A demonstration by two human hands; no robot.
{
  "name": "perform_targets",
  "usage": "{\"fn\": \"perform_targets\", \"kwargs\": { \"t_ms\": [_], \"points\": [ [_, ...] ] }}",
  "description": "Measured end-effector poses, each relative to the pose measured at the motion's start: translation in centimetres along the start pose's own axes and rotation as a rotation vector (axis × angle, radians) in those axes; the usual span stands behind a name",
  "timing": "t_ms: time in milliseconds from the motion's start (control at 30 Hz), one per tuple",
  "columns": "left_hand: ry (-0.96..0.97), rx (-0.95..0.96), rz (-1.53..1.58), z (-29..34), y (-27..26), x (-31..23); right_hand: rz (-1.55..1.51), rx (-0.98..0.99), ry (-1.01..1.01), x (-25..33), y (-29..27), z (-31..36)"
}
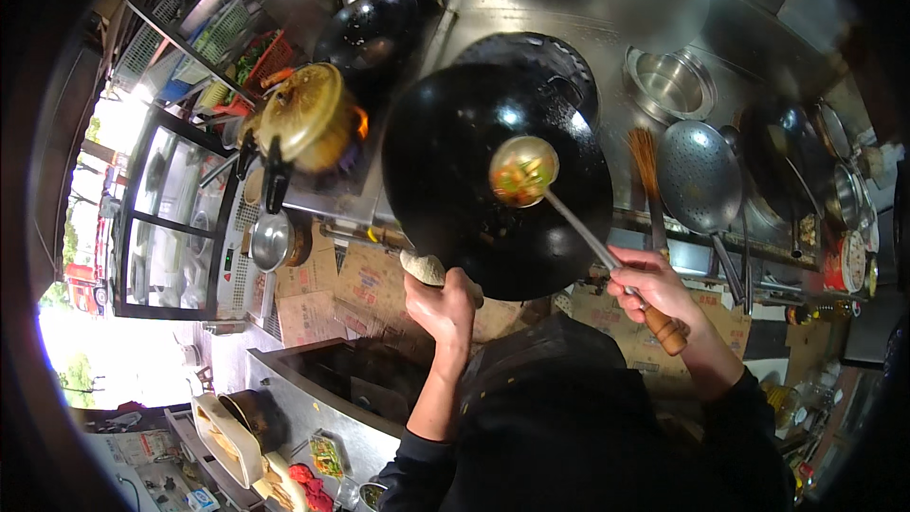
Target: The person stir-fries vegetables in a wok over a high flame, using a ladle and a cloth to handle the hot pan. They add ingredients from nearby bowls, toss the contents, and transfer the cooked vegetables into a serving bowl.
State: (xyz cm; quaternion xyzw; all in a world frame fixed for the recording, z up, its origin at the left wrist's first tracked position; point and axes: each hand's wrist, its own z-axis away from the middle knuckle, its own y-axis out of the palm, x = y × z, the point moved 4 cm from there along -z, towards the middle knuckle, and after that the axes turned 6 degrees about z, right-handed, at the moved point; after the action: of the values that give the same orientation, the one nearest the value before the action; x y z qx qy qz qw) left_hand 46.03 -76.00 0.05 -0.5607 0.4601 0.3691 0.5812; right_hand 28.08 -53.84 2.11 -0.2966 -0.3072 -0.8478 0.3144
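Observation:
A large black wok point(431, 166) is in front of me, overlapping the near side of a dark burner ring point(566, 52). My left hand point(444, 308) is closed at the wok's near-left edge, with a pale folded cloth point(422, 268) in its grip. In my right hand point(659, 294) is a long metal ladle point(583, 229), held by the shaft just above its wooden handle end. The ladle's bowl hangs over the inside of the wok. Chopped food point(521, 180) in orange, green and yellow fills it, slightly blurred. The wok's bottom shows only small dark bits.
A gold lidded pot point(303, 114) with black handles sits over a burner flame point(361, 121) at left. Behind it lies another black wok point(370, 33). To the right are a steel pot point(671, 85), a bristle brush point(645, 161) and a perforated skimmer point(701, 175). A steel counter point(313, 408) stands lower left.

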Motion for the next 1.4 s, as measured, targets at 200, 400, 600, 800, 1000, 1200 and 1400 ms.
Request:
{"fn": "perform_targets", "kwargs": {
  "t_ms": [200,400,600,800,1000,1200,1400],
  "points": [
    [0.027,-0.016,-0.005,0.5,0.0,-1.0,0.611,-0.154,0.04,-2.2,-0.7,0.7],
    [0.051,-0.036,-0.032,0.5,0.1,-1.3,0.119,0.195,0.16,-0.5,4.1,3.3],
    [0.076,-0.032,-0.027,0.4,0.2,-0.8,-0.141,0.395,0.181,2.1,6.4,4.2],
    [0.096,-0.049,-0.103,0.8,0.0,-1.4,-0.567,0.624,0.195,0.3,4.1,3.5],
    [0.051,-0.058,-0.058,0.0,-0.6,0.5,-0.421,0.532,0.142,0.9,4.9,2.5],
    [-0.018,-0.027,-0.022,-0.3,-0.1,-0.1,-0.309,0.192,0.035,2.6,0.3,1.5],
    [-0.033,0.009,-0.011,0.4,0.1,-2.5,0.708,-0.335,-0.09,1.1,-2.5,-2.4]
  ]
}}
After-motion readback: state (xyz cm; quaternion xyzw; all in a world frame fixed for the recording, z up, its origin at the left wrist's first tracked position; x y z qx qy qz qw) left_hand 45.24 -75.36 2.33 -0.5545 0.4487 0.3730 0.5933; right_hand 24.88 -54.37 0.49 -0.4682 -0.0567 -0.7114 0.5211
